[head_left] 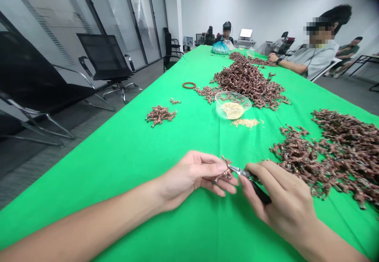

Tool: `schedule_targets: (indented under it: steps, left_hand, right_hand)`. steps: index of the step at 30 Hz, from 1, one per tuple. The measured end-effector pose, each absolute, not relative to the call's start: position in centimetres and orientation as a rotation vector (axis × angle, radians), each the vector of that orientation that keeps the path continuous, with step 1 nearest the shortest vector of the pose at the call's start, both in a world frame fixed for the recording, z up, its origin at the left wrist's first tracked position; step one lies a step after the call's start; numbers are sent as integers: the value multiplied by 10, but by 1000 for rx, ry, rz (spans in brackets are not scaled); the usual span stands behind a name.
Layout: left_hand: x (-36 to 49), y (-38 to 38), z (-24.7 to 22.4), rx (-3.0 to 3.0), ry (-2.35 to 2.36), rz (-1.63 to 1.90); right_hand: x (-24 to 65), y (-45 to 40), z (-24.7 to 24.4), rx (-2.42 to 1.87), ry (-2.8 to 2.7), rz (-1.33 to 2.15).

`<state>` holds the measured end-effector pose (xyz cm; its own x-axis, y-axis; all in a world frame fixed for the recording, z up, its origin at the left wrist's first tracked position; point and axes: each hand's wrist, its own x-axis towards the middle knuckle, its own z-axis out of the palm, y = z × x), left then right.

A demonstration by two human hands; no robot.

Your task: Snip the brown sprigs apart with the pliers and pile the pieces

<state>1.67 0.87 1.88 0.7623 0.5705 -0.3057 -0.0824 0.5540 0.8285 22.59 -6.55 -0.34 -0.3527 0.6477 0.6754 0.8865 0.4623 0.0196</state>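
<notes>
Bright, even indoor light, glare on the white wall (251, 5) at upper centre, soft shadows on the green surface (124, 163) beneath the left hand (192, 179) and right hand (281, 198), wide-angle bending toward the edges, dark upper right corner

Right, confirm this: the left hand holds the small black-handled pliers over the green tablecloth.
No, wrong hand: the right hand, not the left, holds the small black-handled pliers over the green tablecloth, as the head view shows. The left hand holds a small brown twisted piece.
</notes>
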Motion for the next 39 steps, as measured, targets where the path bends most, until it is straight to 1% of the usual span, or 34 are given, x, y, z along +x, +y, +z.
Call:
schedule_targets:
  steps: [6,11,16,21,31,39]
  left_hand:
    - [17,10,19,931,614,413]
    - [14,14,21,1036,659,406]
    - [10,29,21,1094,687,529]
    - [5,45,22,1108,709,638]
    - [-4,39,13,995,740,812]
    - [-4,26,7,866,720,852]
  right_hand:
    - [232,-63,1,-1205,-2193,-611]
    - [235,-58,6,-1167,-2289,-616]
    - [227,-37,17,-1254,-2336,-596]
    - [212,-18,24,-1325,-2267,-635]
    - [174,-20,16,-1464,-2109,-669]
    - [168,-25,0,-1436,-2033,-536]
